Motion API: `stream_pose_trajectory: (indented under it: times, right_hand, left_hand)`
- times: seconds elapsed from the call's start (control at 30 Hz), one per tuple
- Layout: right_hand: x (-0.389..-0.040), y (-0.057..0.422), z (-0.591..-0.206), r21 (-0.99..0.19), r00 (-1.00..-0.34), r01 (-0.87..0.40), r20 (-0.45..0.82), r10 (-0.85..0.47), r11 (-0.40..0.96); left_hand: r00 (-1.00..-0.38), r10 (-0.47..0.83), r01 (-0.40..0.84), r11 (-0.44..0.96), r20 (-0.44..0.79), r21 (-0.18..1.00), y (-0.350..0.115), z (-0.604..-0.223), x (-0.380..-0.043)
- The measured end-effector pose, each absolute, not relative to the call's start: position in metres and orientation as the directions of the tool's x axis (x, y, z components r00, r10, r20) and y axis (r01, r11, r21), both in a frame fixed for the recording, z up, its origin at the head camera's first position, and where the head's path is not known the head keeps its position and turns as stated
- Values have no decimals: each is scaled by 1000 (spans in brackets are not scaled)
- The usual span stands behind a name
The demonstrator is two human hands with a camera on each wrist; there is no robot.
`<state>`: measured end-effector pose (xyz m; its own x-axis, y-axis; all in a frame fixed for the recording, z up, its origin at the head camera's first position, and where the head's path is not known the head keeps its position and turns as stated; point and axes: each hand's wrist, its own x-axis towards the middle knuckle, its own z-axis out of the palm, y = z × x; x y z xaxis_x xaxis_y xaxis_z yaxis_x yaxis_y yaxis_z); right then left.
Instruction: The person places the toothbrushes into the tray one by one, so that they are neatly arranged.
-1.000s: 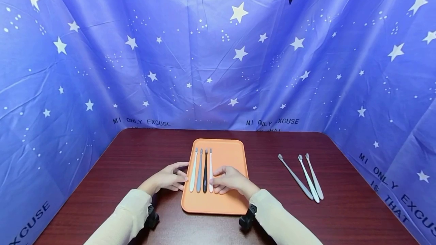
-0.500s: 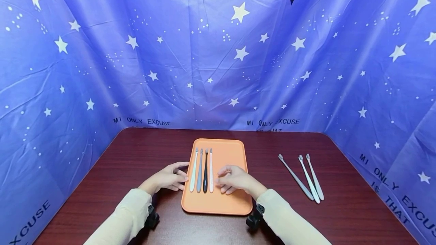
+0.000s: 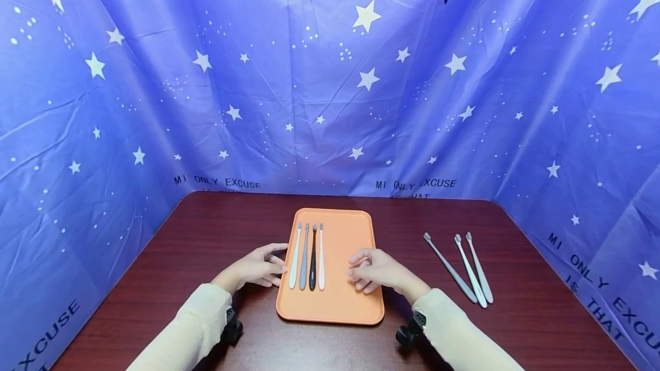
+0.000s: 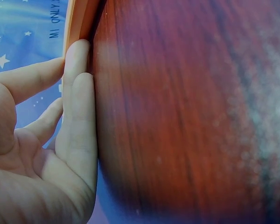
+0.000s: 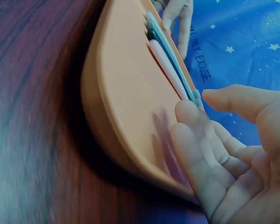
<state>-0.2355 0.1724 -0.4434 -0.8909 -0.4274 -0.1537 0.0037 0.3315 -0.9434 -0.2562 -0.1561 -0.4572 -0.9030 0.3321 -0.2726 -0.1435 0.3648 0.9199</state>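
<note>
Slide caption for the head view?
Right grip over the orange tray, left grip at its edge: four toothbrushes lined up inside, three more on the table.

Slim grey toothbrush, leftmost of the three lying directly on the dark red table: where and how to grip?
Probably mid-handle, pinched across from above: the slim grey toothbrush lies flat, its handle end crowds the neighbouring white toothbrush, and the gap widens headward.

Observed on the table (image 3: 222,216), near the middle: tray (image 3: 340,308). Recorded in the tray's left half: four toothbrushes (image 3: 313,262), side by side, heads toward the far rim. Logged on the table, well right of the tray: three toothbrushes (image 3: 470,271), heads fanned, handle ends close together. Found touching the tray's left rim: left hand (image 3: 260,265). Found over the tray's right part: right hand (image 3: 377,269). Located behind the table and at both sides: cloth (image 3: 330,90).
</note>
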Motion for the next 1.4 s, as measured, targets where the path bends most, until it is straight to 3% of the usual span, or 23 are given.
stream_pose_trajectory:
  times: [1.4]
  right_hand:
    - [-208, 339, -430, -891, -950, -9, -134, -281, 455]
  left_hand:
    - [-895, 354, -138, 355, -270, 925, -157, -456, -255]
